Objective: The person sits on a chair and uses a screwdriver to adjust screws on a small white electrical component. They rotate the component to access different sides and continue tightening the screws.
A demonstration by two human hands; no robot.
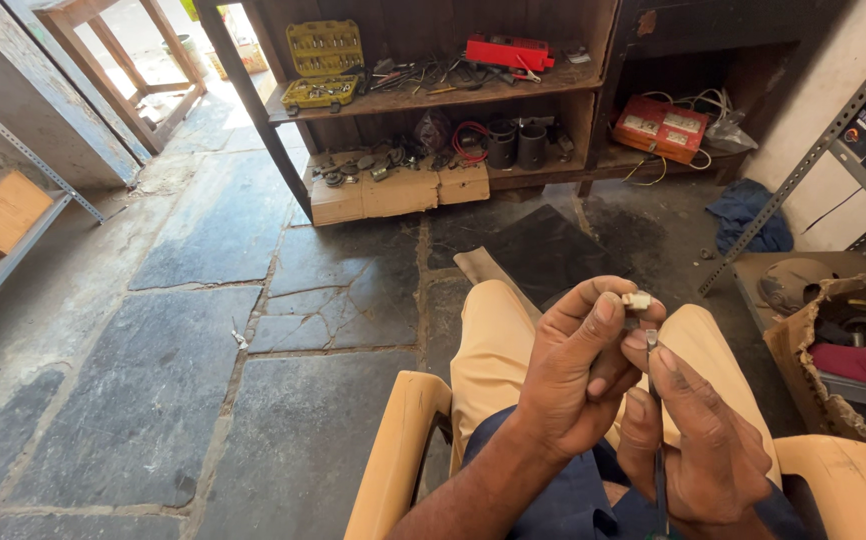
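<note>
While seated in tan wooden armchair (pixel 393 450) over grey stone-slab floor (pixel 253 330), left hand (pixel 578 375) pinching small white blocky part (pixel 639 299) at fingertips above lap, right hand (pixel 703 440) gripping thin dark metal tool (pixel 656 400), tip touching part

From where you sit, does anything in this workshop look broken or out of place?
Yes. The cardboard box at the right is torn and ragged along its rim. A blue cloth lies crumpled on the stone floor, whose slabs are cracked. The left hand pinches a small white part; the right hand grips a thin tool.
</note>
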